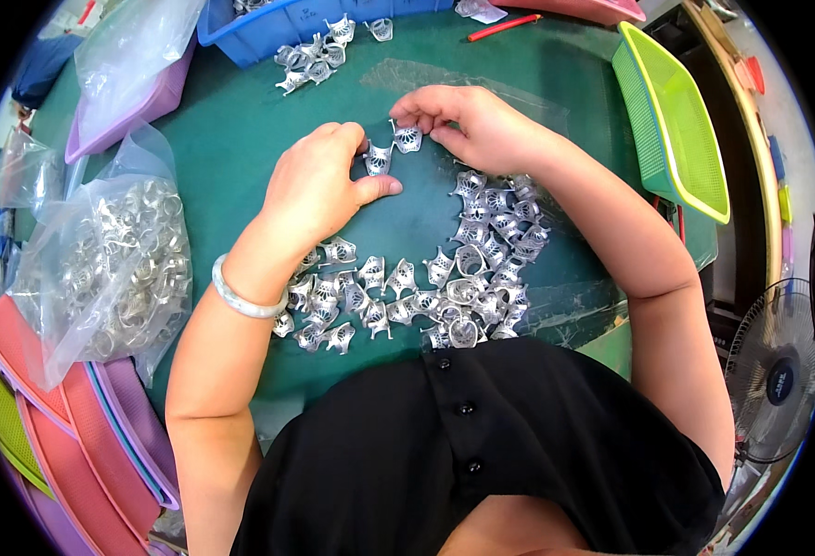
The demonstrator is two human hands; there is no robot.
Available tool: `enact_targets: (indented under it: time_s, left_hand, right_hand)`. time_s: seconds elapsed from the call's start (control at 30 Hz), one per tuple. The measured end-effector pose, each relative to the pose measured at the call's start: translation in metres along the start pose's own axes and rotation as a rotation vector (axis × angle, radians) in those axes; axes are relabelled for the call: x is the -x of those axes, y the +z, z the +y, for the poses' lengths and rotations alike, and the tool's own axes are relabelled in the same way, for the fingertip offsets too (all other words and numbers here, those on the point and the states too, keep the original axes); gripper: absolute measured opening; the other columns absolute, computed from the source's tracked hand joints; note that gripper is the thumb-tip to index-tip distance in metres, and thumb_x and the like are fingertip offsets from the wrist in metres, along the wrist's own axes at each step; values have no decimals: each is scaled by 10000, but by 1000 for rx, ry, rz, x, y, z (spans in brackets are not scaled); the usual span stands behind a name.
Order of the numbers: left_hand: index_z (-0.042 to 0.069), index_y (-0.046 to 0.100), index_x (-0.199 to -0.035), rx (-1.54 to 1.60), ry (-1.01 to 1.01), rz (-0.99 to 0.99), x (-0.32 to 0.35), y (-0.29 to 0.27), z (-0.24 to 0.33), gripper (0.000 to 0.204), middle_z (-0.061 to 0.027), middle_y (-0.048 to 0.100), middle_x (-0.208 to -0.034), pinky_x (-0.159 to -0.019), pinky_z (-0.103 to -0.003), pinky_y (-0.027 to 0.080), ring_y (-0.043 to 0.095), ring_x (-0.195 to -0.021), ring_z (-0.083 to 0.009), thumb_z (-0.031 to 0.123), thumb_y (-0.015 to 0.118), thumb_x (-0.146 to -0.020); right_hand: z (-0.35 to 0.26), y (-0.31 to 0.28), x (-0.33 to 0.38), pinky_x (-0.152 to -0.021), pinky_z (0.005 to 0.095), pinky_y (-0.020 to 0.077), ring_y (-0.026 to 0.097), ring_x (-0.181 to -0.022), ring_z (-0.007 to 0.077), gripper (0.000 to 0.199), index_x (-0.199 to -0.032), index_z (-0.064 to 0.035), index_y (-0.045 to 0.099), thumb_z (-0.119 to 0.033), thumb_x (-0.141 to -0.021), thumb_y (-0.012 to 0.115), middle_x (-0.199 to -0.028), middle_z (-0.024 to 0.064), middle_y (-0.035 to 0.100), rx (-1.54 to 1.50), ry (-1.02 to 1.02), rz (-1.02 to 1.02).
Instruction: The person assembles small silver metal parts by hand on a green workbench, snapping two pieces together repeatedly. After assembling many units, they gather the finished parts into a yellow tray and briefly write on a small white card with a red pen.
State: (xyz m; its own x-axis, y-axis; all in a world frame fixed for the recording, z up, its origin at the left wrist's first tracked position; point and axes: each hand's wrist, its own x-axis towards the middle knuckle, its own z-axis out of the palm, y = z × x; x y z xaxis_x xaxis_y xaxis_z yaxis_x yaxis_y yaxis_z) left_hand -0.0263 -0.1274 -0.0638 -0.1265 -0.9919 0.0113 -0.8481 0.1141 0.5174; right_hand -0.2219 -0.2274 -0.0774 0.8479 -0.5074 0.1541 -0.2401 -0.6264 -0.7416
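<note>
workshop | green worktable point(241, 139) | bagged metal parts point(120, 259) | stacked trays point(74, 435)

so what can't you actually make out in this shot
- Left hand fingertips: curled over a small silver piece, so the grip is hidden.
- Right hand palm side: faces down, contact with the second silver piece is unclear.
- Blue bin: cut off by the top edge.
- Bagged silver pieces: blurred by plastic.

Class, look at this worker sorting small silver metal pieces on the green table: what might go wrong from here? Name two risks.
1. The left hand and right hand each pinch a tiny silver piece; thin metal edges may nick bare fingertips.
2. The loose pile of pieces lies under the right forearm; a sweep might scatter it across the green table.
</note>
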Motion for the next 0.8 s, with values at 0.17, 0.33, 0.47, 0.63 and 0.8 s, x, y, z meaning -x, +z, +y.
enact_targets:
  time_s: [0.17,0.33,0.47,0.63,0.8]
  left_hand:
    - [-34,610,-952,115,-15,-101,5,-17,-10,350,-65,574,-761,-597,-271,459,530,-636,-134,140,763,-689]
    - [-45,608,-974,224,-171,-104,14,-45,-22,217,-5,575,-764,-617,-220,432,487,-670,-58,98,656,-818]
    - [-21,614,-990,463,-184,-111,15,-37,-40,183,12,586,-800,-652,-213,424,490,-704,-52,120,607,-873]
    - [8,625,-1008,647,-164,-110,11,-16,-61,178,32,591,-818,-637,-203,419,492,-701,-43,133,606,-882]
    - [14,634,-982,716,-239,-110,4,-17,-66,167,34,584,-801,-612,-200,416,487,-690,-39,141,609,-877]
  right_hand:
    - [0,-2,0,-760,286,480,567,-822,159,331,-1105,-29,590,80,-803,508,-997,70,628,33,-11,2]
    - [-1,-1,-1,-804,300,466,570,-903,190,280,-1094,-21,597,30,-829,525,-1048,90,605,49,-20,50]
    - [0,4,-10,-869,354,445,555,-1009,263,255,-1095,-19,595,-53,-845,560,-1085,116,591,146,-130,64]
    - [-29,3,-15,-905,391,432,548,-1024,300,280,-1069,-33,624,-127,-806,648,-1060,127,608,108,-314,-354]
    - [-10,-14,-54,-880,386,445,560,-993,290,304,-1060,-43,626,-142,-777,680,-980,122,621,222,-62,-155]
